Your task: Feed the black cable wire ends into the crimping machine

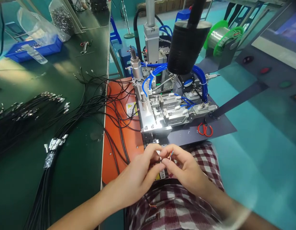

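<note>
Both hands meet just above my lap, in front of the metal machine [162, 111]. My left hand [138, 174] is closed in a pinch on a thin cable, mostly hidden by the fingers. Fingertips of my right hand [186, 169] pinch the thin coloured wires [171, 154] fanning out at the cable's end; red, blue and white strands show. Below my left hand, a black cable end [148, 201] with bare orange-brown strands hangs over the checked cloth [171, 204] on my lap. Whether it belongs to the held cable, I cannot tell.
Black cables [87, 107] trail across the green table [73, 179] onto the orange machine base [121, 127]. A cable bundle with metal connectors [54, 143] lies left. Red-handled scissors [205, 129] rest right of the machine. A black nozzle [186, 48] hangs above; a solder spool [222, 37] stands behind.
</note>
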### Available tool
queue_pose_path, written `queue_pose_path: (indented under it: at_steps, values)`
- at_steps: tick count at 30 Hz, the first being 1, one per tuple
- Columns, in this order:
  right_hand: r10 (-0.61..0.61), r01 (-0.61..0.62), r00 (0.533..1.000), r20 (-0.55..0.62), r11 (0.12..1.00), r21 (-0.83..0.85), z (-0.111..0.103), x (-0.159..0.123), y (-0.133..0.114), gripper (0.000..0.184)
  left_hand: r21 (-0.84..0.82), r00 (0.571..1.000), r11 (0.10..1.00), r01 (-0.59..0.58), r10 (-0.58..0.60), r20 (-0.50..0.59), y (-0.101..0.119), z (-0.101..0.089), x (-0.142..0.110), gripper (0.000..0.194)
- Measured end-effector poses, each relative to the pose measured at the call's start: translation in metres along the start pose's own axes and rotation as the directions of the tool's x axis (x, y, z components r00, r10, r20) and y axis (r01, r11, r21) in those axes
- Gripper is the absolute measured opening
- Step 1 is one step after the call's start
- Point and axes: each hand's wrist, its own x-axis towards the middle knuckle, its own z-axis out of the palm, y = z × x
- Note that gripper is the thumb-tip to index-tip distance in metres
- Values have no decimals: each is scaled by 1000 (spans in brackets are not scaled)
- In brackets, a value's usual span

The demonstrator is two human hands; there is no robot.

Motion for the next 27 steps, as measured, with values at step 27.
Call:
queue_pose_path:
  at_steps: [27]
  values:
    - [-541,550,799,261,483,-681,-33,18,-1,14,-328,983,927,180,-165,75,-5,3,21,21]
